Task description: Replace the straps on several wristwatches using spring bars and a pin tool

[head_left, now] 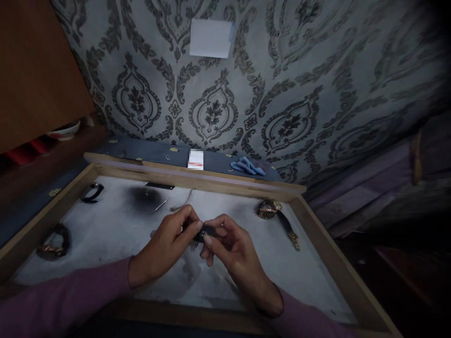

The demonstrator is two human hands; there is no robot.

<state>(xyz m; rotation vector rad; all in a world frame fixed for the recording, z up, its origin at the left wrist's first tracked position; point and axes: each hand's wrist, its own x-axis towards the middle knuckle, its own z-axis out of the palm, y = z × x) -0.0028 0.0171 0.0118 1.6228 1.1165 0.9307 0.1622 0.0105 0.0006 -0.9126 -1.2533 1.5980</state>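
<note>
Over the middle of a wood-framed tray, my left hand [166, 245] and my right hand [235, 246] meet. Between them is a small black flat piece [206, 231] with a shiny spot on it; its exact kind does not show. The left thumb and fingers pinch its left end. My right thumb and fingers close on its right side, covering part of it. Beyond the left hand, a thin metal tool [160, 205], perhaps tweezers or a screwdriver, lies on the white tray floor. A black flat strip [159, 186] rests by the far wall.
Watches lie in the tray: a black one [92, 193] at far left, one with a dark strap [54, 242] nearer, and a gold-and-black one [269, 209] at right. The tray's wooden rim [197, 176] stands before a blue cloth [247, 165] and a small white box [195, 159].
</note>
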